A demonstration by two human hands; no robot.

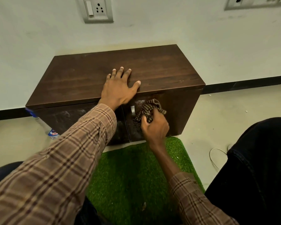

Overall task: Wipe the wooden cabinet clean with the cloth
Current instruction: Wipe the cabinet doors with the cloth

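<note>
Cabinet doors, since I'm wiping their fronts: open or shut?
Shut. Both cabinet doors sit flush under the top; the right hand presses the cloth on one.

The label on the bottle (53, 133) beside the cabinet (117, 75) is too blurred to read.

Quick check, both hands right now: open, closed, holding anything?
Left hand: open, fingers spread, flat on the cabinet top, holding nothing.
Right hand: closed on the checked cloth, against the cabinet's front.

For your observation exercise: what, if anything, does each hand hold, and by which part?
The right hand holds the checked cloth, bunched at its lower end, against the cabinet front. The left hand holds nothing; it lies flat on the cabinet top.
</note>
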